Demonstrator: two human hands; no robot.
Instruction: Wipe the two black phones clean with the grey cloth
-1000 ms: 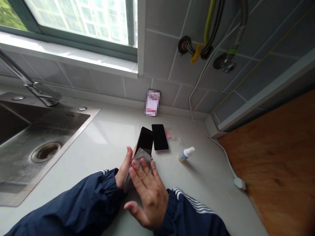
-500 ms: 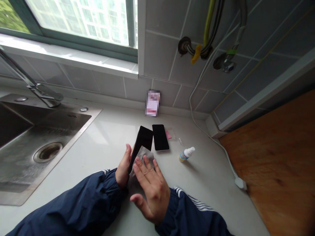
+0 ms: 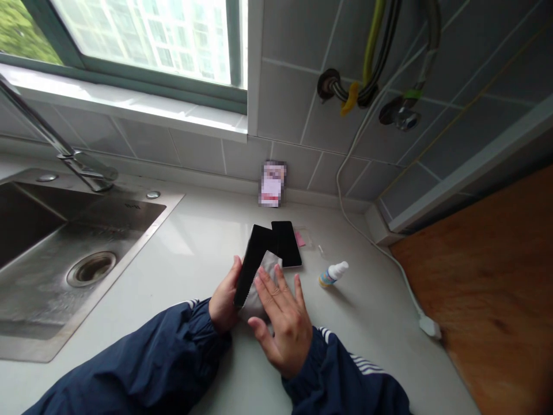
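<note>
My left hand (image 3: 224, 297) grips a black-screened smartphone (image 3: 252, 253) by its left edge, tilted above the counter; the fingers beneath it are hidden. Over its lower right part lies a grey cleaning cloth (image 3: 256, 302) with a zigzag edge. My right hand (image 3: 285, 323) rests flat on this cloth, fingers spread, pressing it against the screen. Just behind, a second black phone (image 3: 287, 245) lies on the counter, partly covered by the held one and the cloth. To the right stands a small spray bottle (image 3: 332, 274) with a white top.
A sink (image 3: 169, 214) with a faucet (image 3: 86, 167) is at left. A blurred-out phone-like object (image 3: 272, 184) leans on the tiled wall. Pink and clear pieces (image 3: 301, 237) lie beside the second phone. A white cable (image 3: 400, 265) ends near a wooden panel (image 3: 488, 276).
My right hand and the cloth have slid to the right across the phone, baring more of its left side. The whole view has shifted slightly.
</note>
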